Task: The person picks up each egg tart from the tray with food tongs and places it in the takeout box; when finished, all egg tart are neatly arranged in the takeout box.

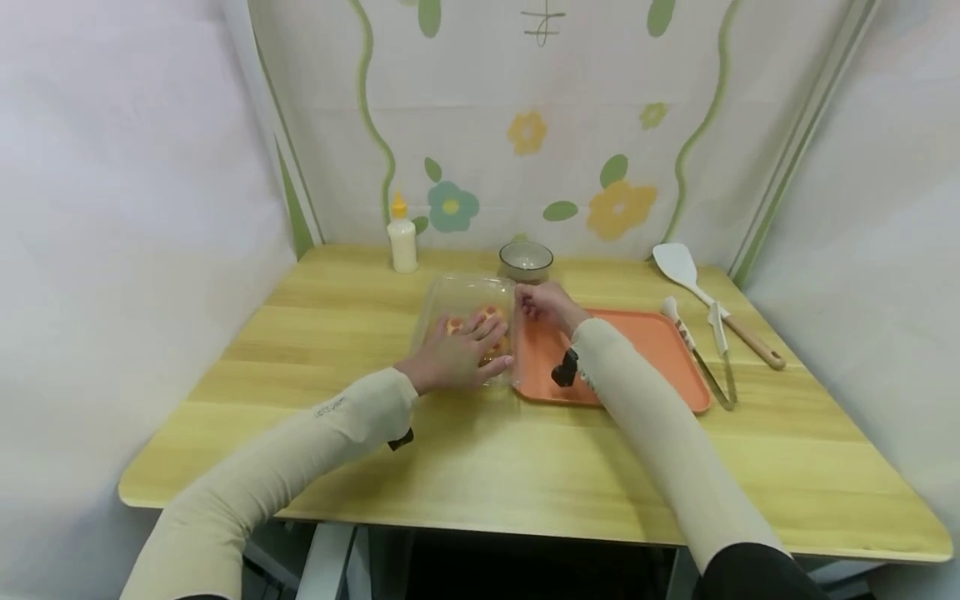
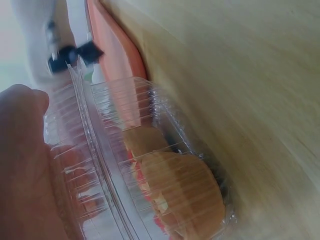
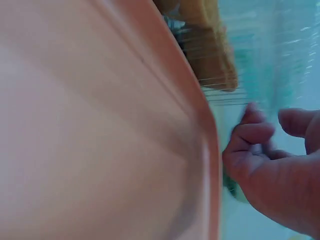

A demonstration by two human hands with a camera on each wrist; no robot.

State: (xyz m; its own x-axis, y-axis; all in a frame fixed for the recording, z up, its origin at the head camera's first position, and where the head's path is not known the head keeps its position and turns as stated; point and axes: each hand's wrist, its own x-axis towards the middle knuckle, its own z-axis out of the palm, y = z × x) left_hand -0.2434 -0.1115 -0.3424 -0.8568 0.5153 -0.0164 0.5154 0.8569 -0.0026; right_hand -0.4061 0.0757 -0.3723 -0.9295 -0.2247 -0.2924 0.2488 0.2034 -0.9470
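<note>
A clear plastic food box (image 1: 461,292) stands left of the orange tray, its ribbed lid (image 2: 95,150) over the food. Inside are round tan breads (image 2: 185,192) with red and yellow topping, like small pizzas. My left hand (image 1: 459,354) lies on the lid with its fingers spread and straight. At the box's far right corner, my right hand (image 1: 551,306) pinches the thin plastic edge between thumb and curled fingers. Part of the food is hidden beneath the left hand in the head view.
The orange tray (image 1: 637,333) lies right against the box. Tongs (image 1: 701,354) rest at the tray's right edge, beside a white spatula with a wooden handle (image 1: 705,292). Behind stand a glass bowl (image 1: 527,260) and a squeeze bottle with a yellow tip (image 1: 403,242).
</note>
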